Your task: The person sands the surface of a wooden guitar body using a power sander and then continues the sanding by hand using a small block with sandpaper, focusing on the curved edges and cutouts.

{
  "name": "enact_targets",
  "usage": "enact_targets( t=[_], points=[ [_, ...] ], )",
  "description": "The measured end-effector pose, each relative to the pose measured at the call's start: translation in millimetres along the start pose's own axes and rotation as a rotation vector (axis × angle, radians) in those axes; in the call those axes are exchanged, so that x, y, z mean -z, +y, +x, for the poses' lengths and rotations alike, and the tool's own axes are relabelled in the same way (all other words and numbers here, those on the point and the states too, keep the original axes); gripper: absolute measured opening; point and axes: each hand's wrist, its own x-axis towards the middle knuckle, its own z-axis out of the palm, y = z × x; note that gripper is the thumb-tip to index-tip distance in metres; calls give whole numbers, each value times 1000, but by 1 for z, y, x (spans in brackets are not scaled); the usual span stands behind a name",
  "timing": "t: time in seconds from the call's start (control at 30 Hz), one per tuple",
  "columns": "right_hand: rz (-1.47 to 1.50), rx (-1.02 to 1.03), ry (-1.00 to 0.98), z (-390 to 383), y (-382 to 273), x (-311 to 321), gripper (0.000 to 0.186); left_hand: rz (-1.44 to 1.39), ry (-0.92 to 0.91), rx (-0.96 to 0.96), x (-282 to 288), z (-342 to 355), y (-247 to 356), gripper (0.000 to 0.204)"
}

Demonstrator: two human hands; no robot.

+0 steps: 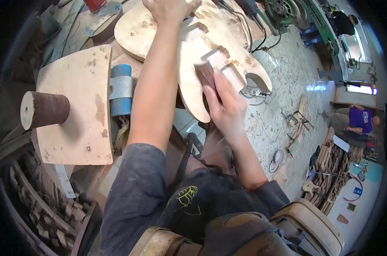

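Observation:
A pale wooden guitar body point(133, 34) with routed cavities and dark knots lies across the bench in front of me. My left hand point(170, 9) rests high on it, fingers apart, its forearm crossing the wood. My right hand point(225, 104) grips a brown sanding block point(204, 73) against the body beside a routed pocket. Left of my left forearm, a curved pale board point(69, 145) carries a dark cylinder point(48, 110) wrapped in abrasive paper, with a blue cylinder point(121, 106) banded in grey tape at its edge.
Power tools with cables point(251, 13), a red can point(94, 4) and a green machine point(283, 13) stand beyond. Clamps point(298, 123) lie on the floor to the right, near wood scraps point(325, 170). Two other people point(362, 119) are at the right. Offcuts point(61, 222) fill the lower left.

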Motion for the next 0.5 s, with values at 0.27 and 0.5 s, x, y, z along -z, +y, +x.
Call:
enact_targets(
  t=[0.27, 0.5],
  points=[
    [-4, -24, 22, 15, -7, 1, 41, -283, -392, 129, 55, 14, 27, 48],
    [-18, 16, -45, -14, 6, -4, 46, -175, 187, 103, -1, 2, -7, 53]
  ],
)
